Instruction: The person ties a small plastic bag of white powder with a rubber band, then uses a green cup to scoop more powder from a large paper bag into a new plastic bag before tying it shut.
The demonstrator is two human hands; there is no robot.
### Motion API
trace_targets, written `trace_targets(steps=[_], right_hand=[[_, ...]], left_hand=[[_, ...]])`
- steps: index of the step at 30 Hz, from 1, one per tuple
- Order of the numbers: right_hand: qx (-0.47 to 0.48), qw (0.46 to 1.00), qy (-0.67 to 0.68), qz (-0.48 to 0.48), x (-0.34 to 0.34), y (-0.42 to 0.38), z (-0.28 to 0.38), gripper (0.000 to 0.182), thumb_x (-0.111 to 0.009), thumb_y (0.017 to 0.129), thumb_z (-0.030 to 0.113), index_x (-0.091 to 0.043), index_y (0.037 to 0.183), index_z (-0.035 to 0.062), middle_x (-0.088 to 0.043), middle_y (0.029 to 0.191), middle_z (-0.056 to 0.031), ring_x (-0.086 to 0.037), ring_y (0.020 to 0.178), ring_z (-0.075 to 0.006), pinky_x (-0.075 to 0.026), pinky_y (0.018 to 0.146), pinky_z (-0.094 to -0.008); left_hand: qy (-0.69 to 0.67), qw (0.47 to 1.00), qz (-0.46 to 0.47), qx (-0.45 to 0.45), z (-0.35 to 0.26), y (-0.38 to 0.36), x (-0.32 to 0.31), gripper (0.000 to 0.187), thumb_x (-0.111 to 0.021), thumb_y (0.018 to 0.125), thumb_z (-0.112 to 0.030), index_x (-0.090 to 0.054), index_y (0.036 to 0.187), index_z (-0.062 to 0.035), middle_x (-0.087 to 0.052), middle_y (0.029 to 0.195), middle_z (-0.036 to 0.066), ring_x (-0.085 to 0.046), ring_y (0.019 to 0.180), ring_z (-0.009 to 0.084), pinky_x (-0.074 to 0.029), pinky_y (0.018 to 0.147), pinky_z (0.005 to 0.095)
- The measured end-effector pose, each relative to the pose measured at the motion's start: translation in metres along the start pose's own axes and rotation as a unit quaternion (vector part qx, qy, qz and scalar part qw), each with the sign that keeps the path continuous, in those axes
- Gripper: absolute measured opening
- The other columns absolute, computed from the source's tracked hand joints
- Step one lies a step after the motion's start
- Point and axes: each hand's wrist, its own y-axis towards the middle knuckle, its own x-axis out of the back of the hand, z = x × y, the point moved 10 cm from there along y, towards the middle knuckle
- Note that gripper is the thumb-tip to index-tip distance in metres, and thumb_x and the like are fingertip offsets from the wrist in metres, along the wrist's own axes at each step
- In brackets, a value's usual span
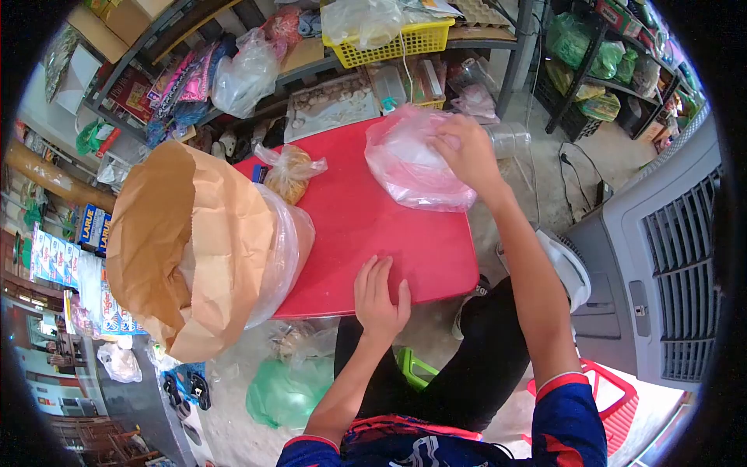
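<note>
My right hand point(467, 152) is at the right side of a pink translucent plastic bag point(397, 175), its fingers bent together on the film. White material shows through the bag, but I cannot make out what it is. My left hand point(380, 299) rests near the front edge of the red table point(350, 241), fingers stretched out and thumb apart, holding nothing. Left of it stands a large open brown paper bag point(226, 241) with clear plastic around its lower part. Behind that lies a small knotted clear bag point(288, 183) with yellowish contents.
A shelf at the back carries a yellow basket point(389, 48) and several plastic bags. A clear plastic container point(510, 140) stands beyond the table's right corner. A grey air cooler point(661, 272) is at the right. A green bag point(288, 393) lies on the floor.
</note>
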Motion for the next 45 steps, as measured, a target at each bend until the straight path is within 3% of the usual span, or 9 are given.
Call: trace_targets(steps=[10,15,18,22,25,31,37,40,45], right_hand=[[0.123,0.955,0.023,-0.269,0.079,-0.007,0.082,0.013,-0.079,0.086,0.013,-0.076,0.094,0.0035,-0.073,0.092,-0.0082,-0.068,0.087,-0.0242,-0.051,0.082,-0.0347],[-0.073,0.953,0.289,-0.048,0.041,-0.008,0.087,0.012,-0.074,0.095,0.012,-0.074,0.094,0.0001,-0.072,0.086,-0.0025,-0.065,0.081,-0.0082,-0.050,0.073,-0.0259],[-0.149,0.878,0.430,0.146,0.005,-0.026,0.106,0.013,-0.071,0.098,0.012,-0.072,0.094,-0.0005,-0.071,0.087,0.0006,-0.064,0.083,-0.0051,-0.050,0.073,-0.0246],[-0.220,0.825,0.471,0.223,-0.024,-0.071,0.137,0.013,-0.071,0.100,0.013,-0.068,0.098,0.0002,-0.069,0.089,0.0032,-0.064,0.083,-0.0050,-0.052,0.074,-0.0243],[-0.223,0.811,0.476,0.257,-0.040,-0.100,0.136,0.014,-0.072,0.099,0.014,-0.068,0.100,0.0002,-0.069,0.091,0.0024,-0.065,0.085,-0.0057,-0.054,0.076,-0.0256],[-0.256,0.768,0.499,0.308,-0.061,-0.115,0.137,0.016,-0.073,0.099,0.016,-0.070,0.106,0.0014,-0.072,0.095,-0.0007,-0.066,0.087,-0.0073,-0.055,0.077,-0.0276],[-0.213,0.787,0.482,0.321,-0.067,-0.117,0.139,0.017,-0.072,0.098,0.013,-0.071,0.110,0.0018,-0.072,0.100,-0.0006,-0.065,0.091,-0.0074,-0.054,0.084,-0.0280],[-0.207,0.757,0.515,0.346,-0.062,-0.116,0.148,0.012,-0.071,0.098,0.008,-0.070,0.107,0.0005,-0.070,0.100,-0.0011,-0.064,0.095,-0.0087,-0.052,0.088,-0.0292],[-0.164,0.712,0.538,0.421,-0.066,-0.129,0.167,0.011,-0.070,0.096,0.005,-0.069,0.105,-0.0009,-0.070,0.100,-0.0020,-0.064,0.096,-0.0103,-0.051,0.091,-0.0308]], left_hand=[[-0.033,0.999,-0.009,0.016,0.003,-0.002,0.005,0.045,-0.069,0.088,-0.014,-0.062,0.129,0.0038,-0.065,0.126,0.021,-0.058,0.127,0.0413,-0.044,0.109,0.0498],[-0.191,0.975,0.003,0.112,0.025,0.001,0.013,0.050,-0.069,0.095,-0.021,-0.057,0.136,0.0039,-0.060,0.137,0.021,-0.055,0.132,0.0389,-0.041,0.113,0.0473],[-0.457,0.856,-0.046,0.239,0.045,0.006,0.020,0.065,-0.061,0.103,-0.045,-0.050,0.145,0.0026,-0.055,0.147,0.016,-0.052,0.138,0.0325,-0.038,0.118,0.0478],[-0.564,0.802,0.004,0.198,0.031,0.018,0.039,0.084,-0.056,0.100,-0.063,-0.045,0.150,0.0030,-0.050,0.152,0.016,-0.043,0.146,0.0290,-0.034,0.120,0.0475],[-0.581,0.791,0.015,0.191,0.026,0.009,0.050,0.059,-0.074,0.097,-0.035,-0.057,0.137,0.0055,-0.054,0.143,0.014,-0.052,0.137,0.0243,-0.036,0.119,0.0396],[-0.407,0.875,-0.044,0.258,0.049,-0.022,0.052,0.012,-0.077,0.089,-0.001,-0.070,0.097,0.0050,-0.068,0.106,0.011,-0.068,0.102,0.0193,-0.051,0.092,0.0301],[-0.264,0.943,0.022,0.202,0.032,-0.028,0.076,0.010,-0.077,0.087,-0.001,-0.071,0.094,0.0041,-0.069,0.087,0.013,-0.070,0.082,0.0235,-0.052,0.077,0.0312],[-0.284,0.937,0.031,0.202,0.035,-0.038,0.079,0.016,-0.076,0.088,0.000,-0.070,0.102,0.0044,-0.072,0.097,0.012,-0.071,0.091,0.0218,-0.053,0.083,0.0316],[-0.528,0.799,-0.019,0.288,0.040,-0.041,0.066,0.026,-0.072,0.096,-0.008,-0.065,0.118,0.0044,-0.073,0.114,0.011,-0.069,0.106,0.0201,-0.054,0.095,0.0356]])
